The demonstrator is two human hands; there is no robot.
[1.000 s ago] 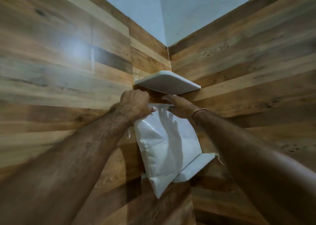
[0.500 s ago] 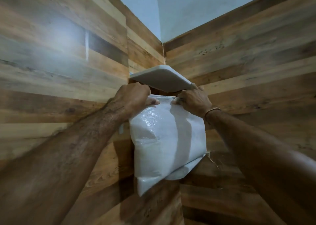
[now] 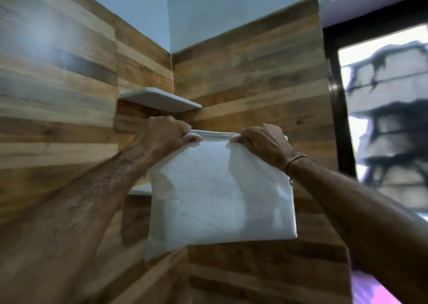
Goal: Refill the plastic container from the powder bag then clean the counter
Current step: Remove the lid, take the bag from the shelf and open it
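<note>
Here the left grip (image 3: 162,137) and the right grip (image 3: 264,144) both hold the powder bag (image 3: 220,199) by its top edge, one at each upper corner. Each grip is closed on the bag: the fingers curl over the far side of the folded rim and the thumb presses on the near face. The left thumb (image 3: 191,138) lies along the rim and points toward the right grip. The right thumb (image 3: 236,138) points back at it, with a bare stretch of rim between the two.

The bag hangs straight down from both grips, in the air in front of the wall. It is white and slightly see-through, with a fine woven texture, and its lower half bulges with its contents. Its bottom edge slopes, so the corner under the left grip hangs lower than the corner under the right grip.

Just above the left grip, and apart from it, a pale corner shelf (image 3: 159,99) sits where two wood-plank walls (image 3: 58,84) meet. Below the left grip, at the bag's left edge, a sliver of a second pale shelf (image 3: 140,189) shows; the bag hides the rest, and I cannot tell whether the two touch.

A thin thread band (image 3: 295,161) circles the wrist behind the right grip. Farther out past the right grip stands a dark-framed window (image 3: 382,118), its bright view blurred. Above both grips, the wall over the planks is painted pale blue (image 3: 208,14).
</note>
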